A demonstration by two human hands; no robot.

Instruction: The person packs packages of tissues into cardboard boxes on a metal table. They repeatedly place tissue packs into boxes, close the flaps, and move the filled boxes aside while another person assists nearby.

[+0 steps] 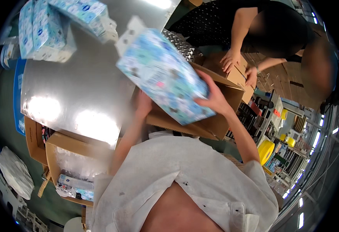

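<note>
A plastic-wrapped pack of tissues with a blue and white floral print is held tilted over an open cardboard box. My right hand is closed on its near right end, thumb on the front face. Against its lower left side is my left hand, blurred, with the fingers partly hidden behind the pack. A loose clear flap of wrapping sticks out from the far end. More tissue packs of the same print lie on the metal table at the far left, another pack beside them.
Across the box, another person's hands rest on a closed carton. At the lower left stands an open box with plastic wrap and packs inside. A blue bin borders the table. Shelving with yellow rolls is on the right.
</note>
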